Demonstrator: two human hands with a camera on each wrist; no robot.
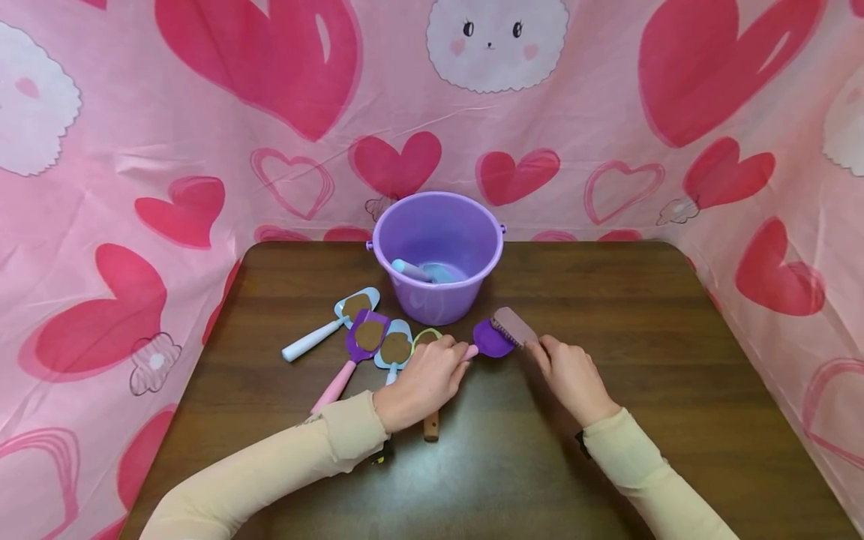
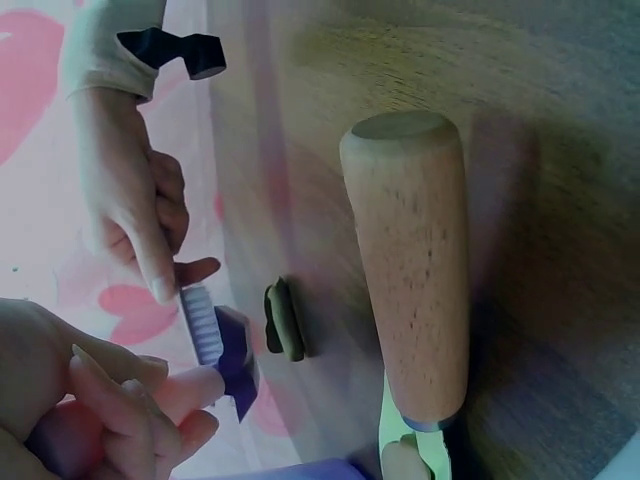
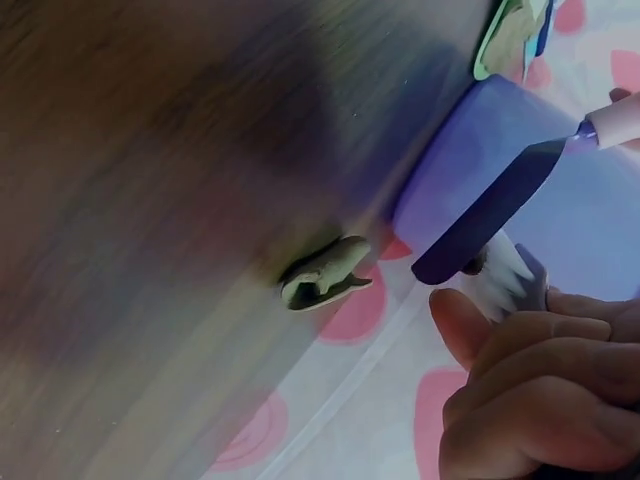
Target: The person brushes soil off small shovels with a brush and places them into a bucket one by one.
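Observation:
My left hand (image 1: 428, 382) grips the pink handle of a small purple shovel (image 1: 490, 342), its blade reaching to the right. In my right hand (image 1: 572, 379) I pinch a flat pink brush (image 1: 518, 327), its bristles turned toward the blade. The two tools meet just in front of the purple bucket (image 1: 442, 300). Both wrist views show a brownish curled lump (image 3: 325, 275) below the blade, over the tabletop. Under my left forearm and hand lies a green-rimmed shovel with a wooden handle (image 2: 410, 270), partly hidden in the head view.
Left of the bucket lie a light blue shovel (image 1: 340, 311) with a white handle, a purple shovel (image 1: 352, 352) with a pink handle, and another light blue shovel (image 1: 405, 330). Flat brown patches sit on their blades. A light blue tool (image 1: 413, 271) stands inside the bucket.

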